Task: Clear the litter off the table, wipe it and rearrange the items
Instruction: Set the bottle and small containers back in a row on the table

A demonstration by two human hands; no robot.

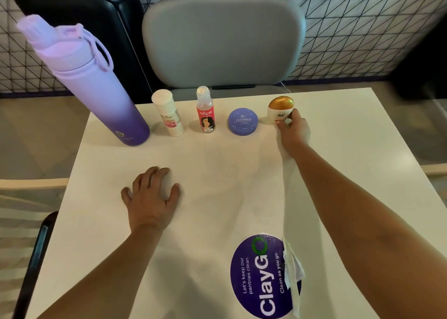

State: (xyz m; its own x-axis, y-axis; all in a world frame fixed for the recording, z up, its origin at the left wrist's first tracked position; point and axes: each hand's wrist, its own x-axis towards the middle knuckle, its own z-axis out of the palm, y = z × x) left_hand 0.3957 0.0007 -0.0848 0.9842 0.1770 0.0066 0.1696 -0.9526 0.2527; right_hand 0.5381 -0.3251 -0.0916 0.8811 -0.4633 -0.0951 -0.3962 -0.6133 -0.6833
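At table's far edge: R hand (292, 131) fingers (295, 114) grip sunscreen jar (280, 110).

Far edge of surface (338, 164), row left to right: water bottle (96, 93), tube (169, 114), small bottle (205, 111), compact (243, 121), jar (280, 110). All upright except compact, which lies flat. Right hand (294, 131) touches jar from near-right side. Left hand (151, 195) flat on surface, near-left of centre. Round sticker (256, 277) at near edge, a tissue strip (294, 268) over its right side. Chair (222, 43) behind surface
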